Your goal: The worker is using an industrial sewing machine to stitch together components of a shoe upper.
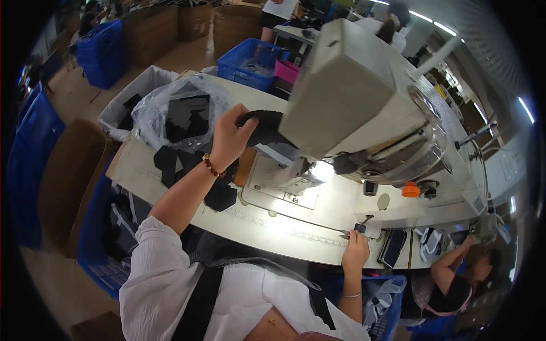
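Observation:
My left hand [232, 132] is raised at the far side of the sewing machine [347, 85], its fingers closed on a curved black fabric piece [266, 126]. That piece runs behind the machine head, which hides its far end. Close to the table's front edge, my right hand [356, 251] pinches a small pointed metal tool [344, 235]; its exact kind is too small to make out. Between the hands, the lit needle area [322, 171] shows over the machine bed. Flat black cut pieces [220, 196] lie under and beside my left forearm.
On the table's left sits a clear plastic bag [153, 111] with black pieces. Blue crates [248, 59] stand behind and below the table. Dark and white pieces [393, 248] lie right of my right hand. Another person [449, 284] works at the far right.

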Motion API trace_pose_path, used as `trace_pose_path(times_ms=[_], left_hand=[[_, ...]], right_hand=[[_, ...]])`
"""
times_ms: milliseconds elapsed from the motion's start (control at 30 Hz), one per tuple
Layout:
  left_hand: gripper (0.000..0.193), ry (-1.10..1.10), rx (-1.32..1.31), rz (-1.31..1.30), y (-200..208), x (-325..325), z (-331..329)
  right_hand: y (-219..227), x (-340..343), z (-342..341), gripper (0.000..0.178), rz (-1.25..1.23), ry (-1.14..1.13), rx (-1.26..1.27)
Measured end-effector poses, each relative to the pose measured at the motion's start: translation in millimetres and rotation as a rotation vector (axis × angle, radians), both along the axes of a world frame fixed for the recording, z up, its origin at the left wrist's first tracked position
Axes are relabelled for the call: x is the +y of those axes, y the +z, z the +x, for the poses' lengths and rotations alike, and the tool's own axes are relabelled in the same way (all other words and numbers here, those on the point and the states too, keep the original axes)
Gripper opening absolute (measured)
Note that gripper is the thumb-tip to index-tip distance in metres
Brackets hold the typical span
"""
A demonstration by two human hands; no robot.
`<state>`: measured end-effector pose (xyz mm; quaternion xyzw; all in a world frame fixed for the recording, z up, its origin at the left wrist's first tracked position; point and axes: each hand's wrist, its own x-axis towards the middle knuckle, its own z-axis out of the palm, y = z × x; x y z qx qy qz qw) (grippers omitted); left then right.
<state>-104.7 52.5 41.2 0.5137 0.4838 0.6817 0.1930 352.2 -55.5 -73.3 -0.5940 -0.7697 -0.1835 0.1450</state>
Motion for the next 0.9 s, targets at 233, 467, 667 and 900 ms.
trace_pose_path(times_ms=[233, 467, 667, 900], left_hand=[[0.007, -0.136, -0.362, -0.101, -19.5, 10.6, -33.6], [0.033, 0.156, -0.072, -0.204, -6.7, 71.6, -45.7], [0.024, 0.053, -0.336, -0.195, 64.0, 117.4, -62.5], [0.026, -0.182, -0.45, -0.026, 116.2, 36.6, -119.7]], right_hand=[[-3.9, 0.6, 2.2, 0.027, 0.059, 0.026, -0.026], [-8.3, 2.7, 4.3, 0.027, 0.106, 0.035, -0.01], [-10.7, 2.2, 4.9, 0.025, 0.11, 0.006, -0.023], [-18.7, 3.6, 6.6, 0.024, 0.141, -0.028, 0.036]])
